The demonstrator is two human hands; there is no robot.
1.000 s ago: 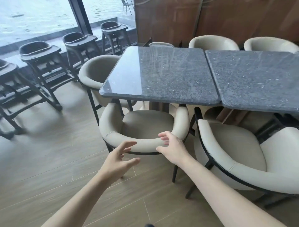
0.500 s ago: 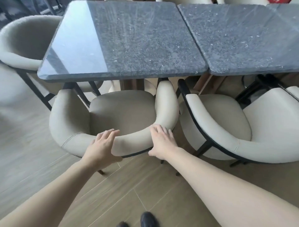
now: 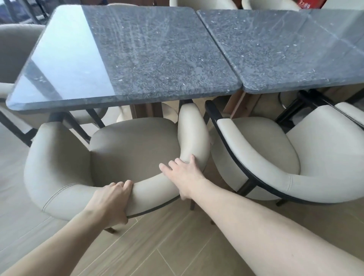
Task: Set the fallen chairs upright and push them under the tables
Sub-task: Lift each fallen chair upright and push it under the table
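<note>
A beige padded armchair [image 3: 59, 167] stands upright in front of me, its seat partly under the dark stone table [image 3: 137, 59]. My left hand [image 3: 110, 201] is closed around the curved backrest near its middle, thumb under the rim. My right hand [image 3: 185, 175] lies on the backrest's right bend with fingers spread flat against the padding. A second beige armchair [image 3: 295, 167] with a black frame stands upright to the right, turned at an angle by the second stone table [image 3: 285, 49].
More beige chairs stand at the left end [image 3: 15, 49] and along the far side [image 3: 197, 2] of the tables. Black chair legs show under the tabletop. Wood-look floor tiles [image 3: 157, 246] lie beneath me.
I have come closer and look further down. My left hand went from hovering to gripping the backrest; my right hand slid along it to the right bend. The chair sits further under the table.
</note>
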